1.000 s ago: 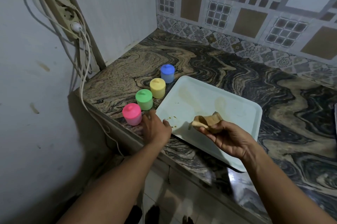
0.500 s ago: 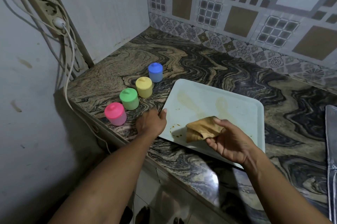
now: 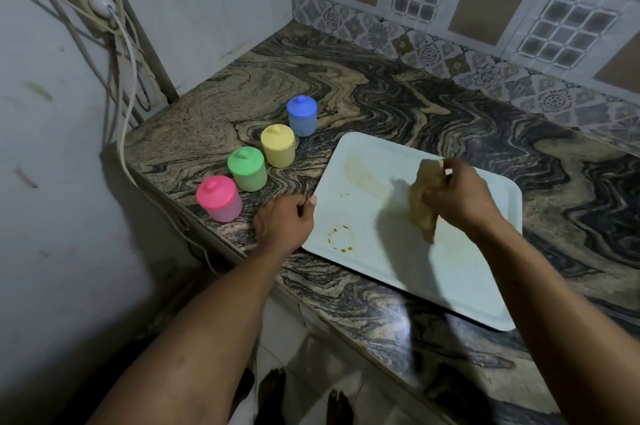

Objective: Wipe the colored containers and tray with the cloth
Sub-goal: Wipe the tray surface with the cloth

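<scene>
presently the tray (image 3: 460,289) lies flat on the counter (image 3: 346,85), its long axis running from the far left toward the near right, its near-left corner by the counter's front edge. right hand (image 3: 460,199) is over the middle of the tray, fingers closed around a bunched tan cloth (image 3: 420,206) that hangs down toward the tray surface; motion blur prevents saying whether the cloth touches it. left hand (image 3: 284,220) rests curled on the counter at the tray's left edge, thumb on the rim, holding nothing else; judged to be steadying the tray.

soiling noted: a brownish ring stain (image 3: 341,239) near the near-left corner, just right of the left hand, and a pale smear (image 3: 363,178) toward the far-left part. both lie left of the cloth, so the coming stroke likely needs to travel left, toward the bracing hand. the right hand is the nearer one to both.

containers: four small lidded pots stand in a diagonal row on the counter left of the tray, apart from it — pink container (image 3: 219,198) nearest, then green container (image 3: 247,169), yellow container (image 3: 278,145), blue container (image 3: 302,115) farthest. all lids are on; contents cannot be seen. the left hand is nearer to them; they appear not yet attended to.
</scene>
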Available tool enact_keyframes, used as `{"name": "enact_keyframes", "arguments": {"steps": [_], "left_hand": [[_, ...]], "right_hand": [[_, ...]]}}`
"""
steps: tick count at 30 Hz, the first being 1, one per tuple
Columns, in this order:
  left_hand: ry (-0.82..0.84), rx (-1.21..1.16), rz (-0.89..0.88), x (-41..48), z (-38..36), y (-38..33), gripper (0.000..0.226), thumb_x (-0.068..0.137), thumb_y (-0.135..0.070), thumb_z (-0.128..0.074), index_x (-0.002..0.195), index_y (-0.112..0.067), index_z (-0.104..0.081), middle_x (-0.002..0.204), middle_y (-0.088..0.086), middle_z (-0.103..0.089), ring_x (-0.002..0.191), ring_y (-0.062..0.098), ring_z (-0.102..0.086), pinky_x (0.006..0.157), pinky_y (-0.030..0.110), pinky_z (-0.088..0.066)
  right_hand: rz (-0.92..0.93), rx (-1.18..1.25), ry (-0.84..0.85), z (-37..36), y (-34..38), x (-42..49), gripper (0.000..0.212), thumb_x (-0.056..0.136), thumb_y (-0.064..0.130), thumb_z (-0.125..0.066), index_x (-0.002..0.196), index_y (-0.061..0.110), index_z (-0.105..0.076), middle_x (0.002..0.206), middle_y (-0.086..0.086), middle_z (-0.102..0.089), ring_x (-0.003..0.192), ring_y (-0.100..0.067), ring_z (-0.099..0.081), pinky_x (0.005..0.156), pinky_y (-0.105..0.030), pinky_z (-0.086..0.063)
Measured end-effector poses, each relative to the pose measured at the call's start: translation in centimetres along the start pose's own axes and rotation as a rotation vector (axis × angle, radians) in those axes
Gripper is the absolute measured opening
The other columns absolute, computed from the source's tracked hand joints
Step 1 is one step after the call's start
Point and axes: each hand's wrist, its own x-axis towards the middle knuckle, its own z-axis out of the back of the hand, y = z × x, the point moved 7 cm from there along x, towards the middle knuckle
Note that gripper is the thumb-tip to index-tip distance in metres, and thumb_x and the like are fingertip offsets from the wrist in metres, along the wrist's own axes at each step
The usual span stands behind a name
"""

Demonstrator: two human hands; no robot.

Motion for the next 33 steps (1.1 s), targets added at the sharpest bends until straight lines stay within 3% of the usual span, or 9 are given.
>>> {"name": "enact_keyframes", "arguments": {"steps": [3, 7, 11, 17, 23, 27, 29, 33], "left_hand": [[-0.02, -0.013, -0.007, -0.2, 0.2, -0.2, 0.055, 0.095, -0.055, -0.051, 0.056, -0.017, -0.04, 0.054, -0.002, -0.045, 0.059, 0.031, -0.051, 0.049, 0.031, -0.024], [-0.024, -0.026, -0.008, -0.3, 0.1, 0.0, 0.055, 0.095, -0.055, -0.051, 0.055, -0.018, -0.04, 0.053, -0.002, -0.044, 0.056, 0.03, -0.051, 0.048, 0.03, -0.026], [-0.034, -0.019, -0.018, -0.3, 0.0, 0.0, 0.056, 0.094, -0.056, -0.05, 0.055, -0.019, -0.037, 0.051, -0.003, -0.04, 0.054, 0.028, -0.049, 0.048, 0.03, -0.026], [-0.027, 0.013, -0.004, -0.3, 0.2, 0.0, 0.055, 0.093, -0.055, -0.05, 0.055, -0.019, -0.036, 0.051, -0.006, -0.035, 0.054, 0.025, -0.044, 0.05, 0.03, -0.023], [-0.025, 0.035, -0.013, -0.3, 0.3, -0.2, 0.056, 0.094, -0.053, -0.051, 0.054, -0.02, -0.032, 0.051, -0.009, -0.031, 0.053, 0.022, -0.042, 0.051, 0.03, -0.02], [-0.028, 0.045, -0.022, -0.3, 0.4, -0.3, 0.056, 0.095, -0.053, -0.051, 0.053, -0.022, -0.03, 0.053, -0.008, -0.034, 0.053, 0.02, -0.041, 0.05, 0.031, -0.018], [-0.038, 0.042, -0.032, -0.2, 0.4, -0.4, 0.056, 0.094, -0.053, -0.051, 0.053, -0.022, -0.03, 0.054, -0.007, -0.036, 0.053, 0.021, -0.04, 0.05, 0.031, -0.017], [-0.048, 0.031, -0.021, -0.2, 0.3, -0.2, 0.055, 0.093, -0.054, -0.05, 0.054, -0.021, -0.032, 0.059, -0.003, -0.048, 0.056, 0.025, -0.046, 0.05, 0.031, -0.024]], "right_hand": [[0.136, -0.236, -0.109, -0.8, 3.1, 2.8, 0.057, 0.079, 0.016, -0.07, 0.131, 0.014, -0.046, 0.12, -0.022, -0.062, 0.101, -0.044, -0.061, 0.083, -0.051, -0.056], [0.197, -0.397, 0.211, -7.0, 2.8, 4.9, 0.075, 0.084, 0.029, -0.069, 0.149, 0.019, -0.033, 0.136, -0.018, -0.056, 0.117, -0.042, -0.054, 0.096, -0.046, -0.049], [0.486, -0.586, 0.137, -9.4, 1.0, 4.9, 0.047, 0.092, 0.021, -0.056, 0.139, 0.025, -0.057, 0.145, -0.007, -0.053, 0.118, -0.038, -0.045, 0.097, -0.045, -0.045], [0.597, -0.612, -0.03, -8.8, 1.1, 6.0, 0.034, 0.095, 0.024, -0.06, 0.128, 0.022, -0.069, 0.135, -0.006, -0.063, 0.113, -0.039, -0.05, 0.087, -0.044, -0.045], [0.678, -0.52, -0.008, -8.9, 4.5, 7.6, 0.037, 0.088, 0.014, -0.05, 0.117, 0.016, -0.072, 0.106, -0.009, -0.071, 0.096, -0.035, -0.06, 0.078, -0.041, -0.053], [0.697, -0.526, 0.008, -11.1, 6.6, 9.7, 0.049, 0.078, 0.012, -0.043, 0.116, 0.018, -0.073, 0.117, -0.012, -0.072, 0.099, -0.04, -0.064, 0.087, -0.042, -0.051], [0.688, -0.52, 0.007, -12.9, 6.2, 8.1, 0.052, 0.075, 0.017, -0.041, 0.115, 0.016, -0.074, 0.124, -0.012, -0.069, 0.095, -0.041, -0.057, 0.082, -0.043, -0.05], [0.849, -0.324, 0.102, -13.9, 4.8, 1.3, 0.035, 0.085, 0.023, -0.053, 0.113, 0.021, -0.075, 0.125, -0.005, -0.07, 0.093, -0.031, -0.055, 0.08, -0.037, -0.048]]}}
